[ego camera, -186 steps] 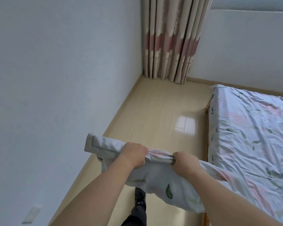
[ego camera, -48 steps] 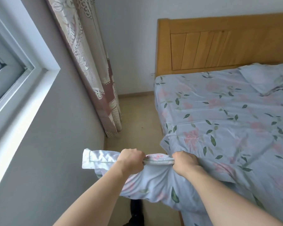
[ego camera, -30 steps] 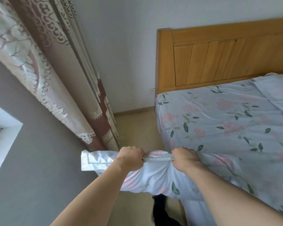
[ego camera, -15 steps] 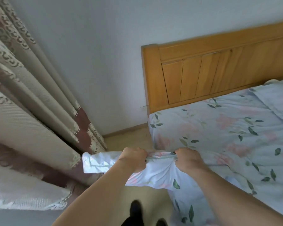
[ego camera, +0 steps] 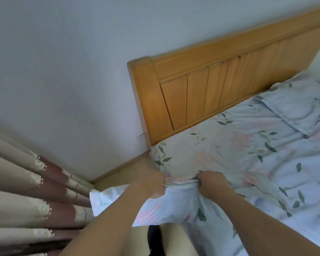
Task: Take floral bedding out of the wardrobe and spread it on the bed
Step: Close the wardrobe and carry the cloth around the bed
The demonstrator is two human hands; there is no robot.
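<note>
Gripping floral bedding (ego camera: 174,206) edge: left hand (ego camera: 151,183), right hand (ego camera: 212,183), fingers curled tight; near headboard (ego camera: 192,93) corner.

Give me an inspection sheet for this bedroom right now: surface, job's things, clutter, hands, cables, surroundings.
Surface: bed already covered by a floral sheet, lightly wrinkled; a matching pillow lies by the wooden headboard.
Job's things: floral bedding, bunched, held over the bed's near corner; one end sticks out toward the curtain.
Clutter: nothing seen.
Hands: left hand and right hand both grip the bedding's top edge, fingers curled round it, a short stretch of fabric taut between them.
Cables: nothing seen; a small dark mark on the wall beside the headboard is too small to identify.
Surroundings: plain wall, patterned curtain at left, light floor in the corner.
</note>
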